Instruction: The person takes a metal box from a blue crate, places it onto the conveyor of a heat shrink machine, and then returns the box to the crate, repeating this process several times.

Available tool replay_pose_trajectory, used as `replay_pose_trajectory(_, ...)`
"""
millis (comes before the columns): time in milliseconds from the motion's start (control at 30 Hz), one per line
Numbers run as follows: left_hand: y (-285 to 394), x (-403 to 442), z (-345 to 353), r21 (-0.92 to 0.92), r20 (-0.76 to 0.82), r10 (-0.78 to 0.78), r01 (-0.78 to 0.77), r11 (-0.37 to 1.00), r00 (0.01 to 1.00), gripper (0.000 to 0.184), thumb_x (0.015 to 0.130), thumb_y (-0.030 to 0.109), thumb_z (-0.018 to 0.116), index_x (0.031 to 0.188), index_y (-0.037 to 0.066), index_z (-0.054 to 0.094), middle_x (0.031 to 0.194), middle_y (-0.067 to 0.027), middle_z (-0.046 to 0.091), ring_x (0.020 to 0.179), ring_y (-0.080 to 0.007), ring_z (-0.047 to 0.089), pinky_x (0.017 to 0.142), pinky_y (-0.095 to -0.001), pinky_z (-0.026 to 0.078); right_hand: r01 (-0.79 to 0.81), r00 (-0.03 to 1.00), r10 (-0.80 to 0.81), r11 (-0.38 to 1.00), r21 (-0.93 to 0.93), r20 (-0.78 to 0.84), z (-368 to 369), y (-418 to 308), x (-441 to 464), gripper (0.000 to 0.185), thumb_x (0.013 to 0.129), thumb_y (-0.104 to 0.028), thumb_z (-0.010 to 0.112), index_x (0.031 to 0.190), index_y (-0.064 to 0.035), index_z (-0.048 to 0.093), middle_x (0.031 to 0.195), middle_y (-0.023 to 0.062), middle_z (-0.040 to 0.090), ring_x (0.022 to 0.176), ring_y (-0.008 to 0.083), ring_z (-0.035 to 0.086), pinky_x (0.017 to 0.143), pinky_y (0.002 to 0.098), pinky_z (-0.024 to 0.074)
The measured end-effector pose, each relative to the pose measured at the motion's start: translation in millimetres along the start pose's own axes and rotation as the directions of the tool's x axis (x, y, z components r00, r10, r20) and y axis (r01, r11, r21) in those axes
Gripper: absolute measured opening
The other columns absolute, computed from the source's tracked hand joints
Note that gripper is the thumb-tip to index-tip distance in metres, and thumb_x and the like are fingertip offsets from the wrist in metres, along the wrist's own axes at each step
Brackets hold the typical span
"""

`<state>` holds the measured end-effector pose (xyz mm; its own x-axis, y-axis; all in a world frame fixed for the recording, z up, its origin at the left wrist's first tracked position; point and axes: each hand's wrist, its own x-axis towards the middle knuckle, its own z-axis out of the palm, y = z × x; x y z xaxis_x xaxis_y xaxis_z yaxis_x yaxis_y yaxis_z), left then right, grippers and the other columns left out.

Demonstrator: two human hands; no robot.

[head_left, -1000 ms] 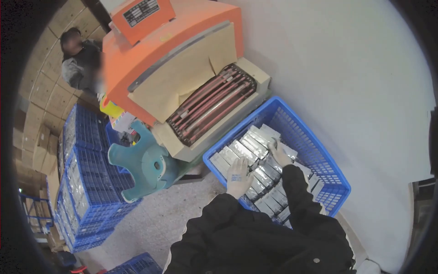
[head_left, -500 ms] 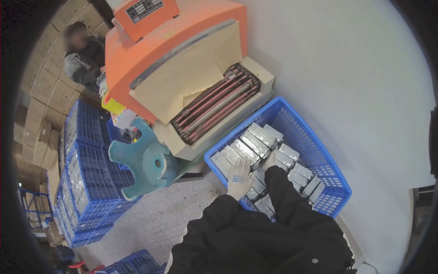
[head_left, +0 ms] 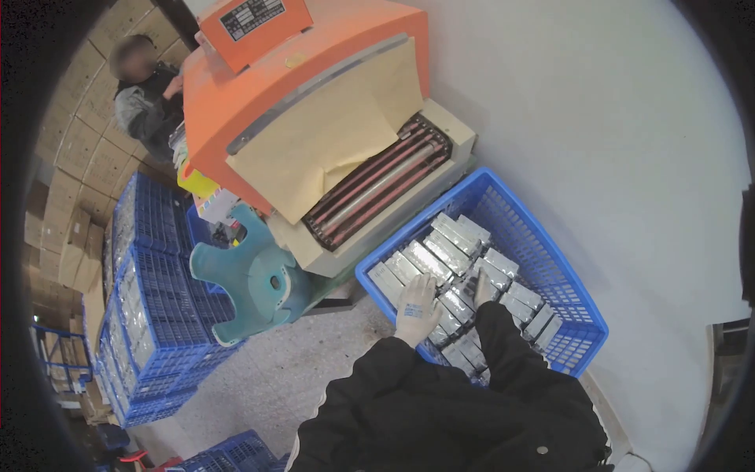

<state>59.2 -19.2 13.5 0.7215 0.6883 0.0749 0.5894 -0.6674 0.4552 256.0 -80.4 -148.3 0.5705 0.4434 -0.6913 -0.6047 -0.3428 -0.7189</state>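
Observation:
A blue plastic basket (head_left: pixel 543 236) holds rows of shiny, film-wrapped silver packs (head_left: pixel 448 256). My left hand (head_left: pixel 417 309), in a white glove with blue print, lies over the packs at the basket's near left side. Its fingers are stretched out and it holds nothing. My right hand (head_left: pixel 483 289) reaches down among the packs near the middle. The black sleeve hides part of it, and whether its fingers grip a pack does not show.
An orange machine (head_left: pixel 228 110) with a roller conveyor (head_left: pixel 377 189) stands behind the basket. Left of it is an upturned teal stool (head_left: pixel 263 275). Stacked blue crates (head_left: pixel 169 307) hold more silver packs. A person (head_left: pixel 149 98) is behind the machine, near cardboard boxes (head_left: pixel 79 149). A white wall is at right.
My right hand has shifted slightly right and down among the packs. The left hand stays nearly in place over its packs. The person behind has raised a hand.

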Motion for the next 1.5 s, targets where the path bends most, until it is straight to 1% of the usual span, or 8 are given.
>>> replay_pose_trajectory(300, -2.3, -3.3, 2.2, 0.022, 0.029, -0.019, 0.018, 1.000, 0.999, 0.049, 0.092, 0.029, 0.056, 0.133, 0.004, 0.050, 0.136, -0.0153, 0.051, 0.126, -0.0319, 0.048, 0.107, -0.0446, 0.039, 0.066, 0.997, -0.080, 0.901, -0.429, -0.015, -45.9, 86.1, 19.5, 0.020, 0.086, -0.027, 0.043, 0.077, -0.0131, 0.053, 0.063, 0.0035, 0.050, 0.051, 0.0170, 0.048, 0.047, 0.0306, 0.0371)
replay_pose_trajectory(467, -5.3, -4.0, 6.5, 0.004, 0.061, -0.027, 0.027, 1.000, 0.998, 0.051, 0.096, 0.033, 0.053, 0.137, 0.005, 0.047, 0.141, -0.0151, 0.049, 0.131, -0.0323, 0.046, 0.111, -0.0458, 0.035, 0.090, 0.995, -0.088, 0.696, -0.712, 0.040, -35.3, 60.9, -26.0, 0.043, 0.086, -0.029, 0.043, 0.107, 0.0012, 0.065, 0.111, 0.0233, 0.065, 0.106, 0.0362, 0.059, 0.095, 0.0402, 0.0424)
replay_pose_trajectory(800, -7.3, -3.5, 8.6, -0.008, 0.132, -0.044, 0.046, 0.999, 0.990, 0.054, 0.096, 0.034, 0.052, 0.140, 0.004, 0.047, 0.144, -0.0165, 0.048, 0.134, -0.0338, 0.044, 0.114, -0.0468, 0.032, 0.032, 0.998, 0.028, 0.598, -0.801, 0.061, -24.9, 46.1, -30.2, 0.049, 0.089, -0.032, 0.036, 0.110, 0.0057, 0.058, 0.113, 0.0310, 0.061, 0.108, 0.0446, 0.057, 0.093, 0.0458, 0.0415)
replay_pose_trajectory(900, -15.4, -1.2, 3.9, -0.232, 0.068, -0.136, 0.149, 0.961, 0.988, 0.060, 0.098, 0.030, 0.051, 0.149, 0.007, 0.033, 0.154, -0.0180, 0.034, 0.144, -0.0360, 0.029, 0.118, -0.0502, 0.023, 0.644, 0.645, -0.755, 0.458, -0.613, 0.114, -25.9, 87.3, 23.3, 0.024, 0.094, -0.026, 0.045, 0.109, -0.0088, 0.050, 0.091, 0.0179, 0.060, 0.079, 0.0339, 0.058, 0.068, 0.0462, 0.0477)
replay_pose_trajectory(1000, -35.4, 28.4, -33.9, -0.085, -0.465, -0.285, 0.278, 0.957, 0.838, 0.034, 0.082, 0.013, 0.054, 0.110, -0.002, 0.041, 0.106, -0.0162, 0.041, 0.100, -0.0331, 0.043, 0.093, -0.0447, 0.037, 0.545, 0.795, -0.594, 0.789, -0.284, -0.124, 64.8, -102.2, -83.6, 0.044, 0.100, -0.026, 0.047, 0.136, -0.0015, 0.039, 0.133, 0.0202, 0.046, 0.122, 0.0314, 0.045, 0.105, 0.0412, 0.0339)
replay_pose_trajectory(1100, -46.3, 47.4, -86.9, -0.530, -0.570, -0.572, 0.268, 0.805, 0.590, 0.063, 0.090, 0.008, 0.051, 0.142, -0.006, 0.018, 0.143, -0.0292, 0.024, 0.134, -0.0411, 0.028, 0.115, -0.0488, 0.023, 0.602, 0.787, -0.617, 0.769, -0.215, -0.004, 148.5, -192.7, -142.1, 0.059, 0.087, -0.012, 0.052, 0.143, 0.0036, 0.040, 0.144, 0.0230, 0.046, 0.134, 0.0330, 0.046, 0.115, 0.0432, 0.0349)
replay_pose_trajectory(1300, -47.0, 75.7, -119.1, -0.793, -0.366, -0.710, 0.198, 0.577, 0.602, 0.059, 0.094, 0.014, 0.050, 0.142, -0.008, 0.023, 0.146, -0.0288, 0.025, 0.138, -0.0384, 0.026, 0.117, -0.0446, 0.020, 0.702, 0.707, -0.594, 0.518, -0.489, 0.385, 243.7, -236.2, -114.4, 0.080, 0.087, -0.056, 0.053, 0.145, -0.0031, 0.038, 0.155, 0.0214, 0.026, 0.143, 0.0348, 0.017, 0.117, 0.0511, 0.0161)
replay_pose_trajectory(1500, -20.3, 37.4, -61.6, -0.687, -0.376, -0.524, 0.150, 0.711, 0.764, 0.072, 0.095, 0.019, 0.051, 0.151, -0.008, 0.016, 0.157, -0.0292, 0.019, 0.147, -0.0395, 0.020, 0.122, -0.0464, 0.017, 0.497, 0.800, -0.389, 0.856, -0.141, 0.458, 158.0, -255.1, -117.9, 0.069, 0.080, -0.028, 0.078, 0.133, -0.0023, 0.041, 0.121, 0.0162, 0.056, 0.101, 0.0231, 0.062, 0.069, 0.0307, 0.0545)
